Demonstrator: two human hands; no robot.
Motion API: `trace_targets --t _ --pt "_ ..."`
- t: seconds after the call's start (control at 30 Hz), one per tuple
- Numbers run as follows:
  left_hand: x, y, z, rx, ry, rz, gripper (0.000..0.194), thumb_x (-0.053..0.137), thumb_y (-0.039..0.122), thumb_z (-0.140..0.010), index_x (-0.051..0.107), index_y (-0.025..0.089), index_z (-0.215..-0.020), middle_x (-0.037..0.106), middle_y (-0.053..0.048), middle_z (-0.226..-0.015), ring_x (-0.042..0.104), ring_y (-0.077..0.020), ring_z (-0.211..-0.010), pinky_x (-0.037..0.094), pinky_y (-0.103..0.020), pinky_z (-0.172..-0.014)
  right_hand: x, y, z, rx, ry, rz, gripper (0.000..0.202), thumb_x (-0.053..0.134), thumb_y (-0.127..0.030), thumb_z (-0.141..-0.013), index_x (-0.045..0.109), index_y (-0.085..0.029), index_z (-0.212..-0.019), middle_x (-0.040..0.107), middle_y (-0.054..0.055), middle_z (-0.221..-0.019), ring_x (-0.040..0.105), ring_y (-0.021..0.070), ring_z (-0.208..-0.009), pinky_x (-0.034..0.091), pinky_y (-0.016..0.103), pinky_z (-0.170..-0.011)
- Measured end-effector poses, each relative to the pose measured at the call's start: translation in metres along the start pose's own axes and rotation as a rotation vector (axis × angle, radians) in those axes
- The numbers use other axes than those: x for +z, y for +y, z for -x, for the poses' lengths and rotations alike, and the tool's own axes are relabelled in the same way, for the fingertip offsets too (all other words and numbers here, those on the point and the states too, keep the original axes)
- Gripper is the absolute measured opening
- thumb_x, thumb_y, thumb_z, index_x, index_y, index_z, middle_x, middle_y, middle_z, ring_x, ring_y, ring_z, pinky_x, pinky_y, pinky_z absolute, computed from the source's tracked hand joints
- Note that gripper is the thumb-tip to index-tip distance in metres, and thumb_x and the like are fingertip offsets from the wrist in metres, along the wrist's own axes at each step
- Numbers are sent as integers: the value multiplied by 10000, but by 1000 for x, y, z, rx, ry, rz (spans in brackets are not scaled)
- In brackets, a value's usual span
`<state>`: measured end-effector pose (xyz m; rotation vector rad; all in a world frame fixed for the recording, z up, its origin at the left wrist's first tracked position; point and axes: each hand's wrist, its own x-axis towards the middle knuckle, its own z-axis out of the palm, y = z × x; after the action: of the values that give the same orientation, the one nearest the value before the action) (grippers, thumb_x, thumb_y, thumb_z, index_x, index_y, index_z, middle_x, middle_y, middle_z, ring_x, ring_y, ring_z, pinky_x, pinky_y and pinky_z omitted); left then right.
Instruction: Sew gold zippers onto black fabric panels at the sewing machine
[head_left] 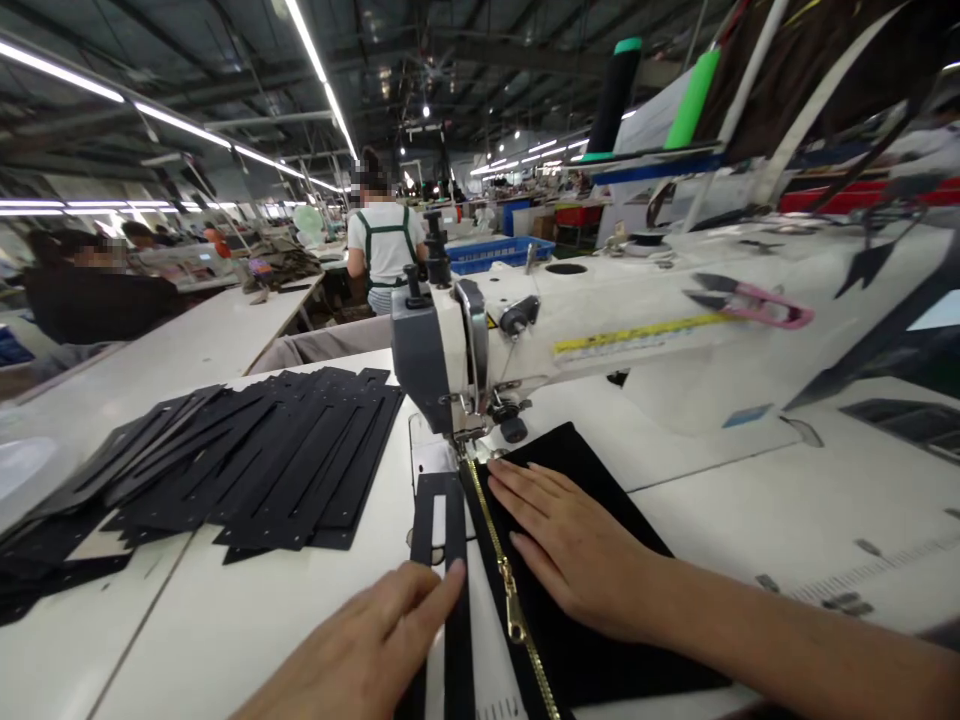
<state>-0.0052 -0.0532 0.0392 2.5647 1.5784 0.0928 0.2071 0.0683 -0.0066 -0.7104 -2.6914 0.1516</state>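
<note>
I have the right hand (577, 550) lying flat on the black panel (600, 665), its fingers extended and holding nothing. The left hand (367, 630) rests on the slotted black strip (455, 530); I can't tell whether its fingers pinch the edge or only press down. The gold zipper (487, 515) runs along the panel's left edge, its top end at the needle area (465, 445) of the sewing machine (600, 330), the strip just beside it. If my two hands pushed unevenly, strip and zipper could drift apart and skew a seam. The metal zipper pull (513, 605) could jam under the foot if fed that far, and the right fingertips, near the needle area, could get caught if they slid forward.
</note>
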Motion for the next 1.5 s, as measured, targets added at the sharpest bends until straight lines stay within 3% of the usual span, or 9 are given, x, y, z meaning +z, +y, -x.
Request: trace_targets --t 0.13,0.23,0.37,0.5,0.63,0.73,0.97,1.3,1.5 --pt "17 -33 10 227 181 -220 538 455 195 -835 309 243 -1351 461 -61 -1320 454 -236 -1178 327 -366 -1000 -4 1 -3 19 -52 -34 483 379 -246 -863 365 -141 -1335 316 54 -1393 297 209 -1263 273 413 -1025" --pt "37 -41 14 343 276 -316 448 402 174 -861 386 225 -1307 497 -34 -1291 419 -203 -1207 254 -364 -1047 -7 0 -7 36 -83 -22 485 384 -249 -854 379 -148 -1328 321 48 -1391 329 228 -1239 296 427 -998" --pt "43 -39 5 200 392 -228 356 371 200 -875 495 221 -1208 581 -51 -1156 504 -195 -1120 383 -318 -981 -5 -2 -7 47 -35 2 478 394 -225 -842 401 -147 -1314 338 48 -1382 297 224 -1263 251 437 -1035" --pt "30 -39 -6 -9 461 -119 316 326 144 -880 565 200 -1079 617 -75 -1055 603 -161 -945 504 -245 -813 -2 -5 -3 8 -58 47 516 391 -182 -824 359 -91 -1331 300 74 -1396 225 226 -1300 210 457 -1065" --pt "16 -33 -10 -18 549 -91 255 377 160 -886 545 177 -1077 648 -71 -1028 615 -158 -932 518 -262 -802 1 -6 1 -4 -50 38 530 400 -174 -818 346 -104 -1340 293 81 -1397 240 225 -1295 221 454 -1065" --pt "17 -22 -24 81 626 -98 269 350 139 -894 539 130 -1085 636 -104 -1074 605 -159 -978 517 -265 -822 3 -6 2 11 -21 1 496 393 -196 -841 368 -118 -1331 315 78 -1389 246 213 -1293 203 432 -1076" --pt "32 -5 -64 145 539 -218 317 297 104 -896 614 105 -873 673 -127 -983 636 -197 -926 529 -341 -824 0 -7 2 8 -7 -53 472 387 -194 -848 397 -120 -1313 341 87 -1377 242 205 -1294 200 421 -1078" --pt "36 -16 -61 169 492 -266 316 307 109 -900 585 91 -1050 633 -142 -1076 567 -214 -1054 493 -377 -885 0 -7 6 9 -3 -85 497 381 -204 -853 346 -137 -1344 318 76 -1391 255 209 -1289 175 419 -1086" --pt "41 -20 -60 208 476 -332 300 333 89 -870 589 68 -1025 615 -162 -1100 554 -227 -1067 490 -361 -885 -1 -8 5 34 -46 -124 525 354 -235 -876 255 -138 -1382 257 102 -1415 212 241 -1301 153 469 -1073"
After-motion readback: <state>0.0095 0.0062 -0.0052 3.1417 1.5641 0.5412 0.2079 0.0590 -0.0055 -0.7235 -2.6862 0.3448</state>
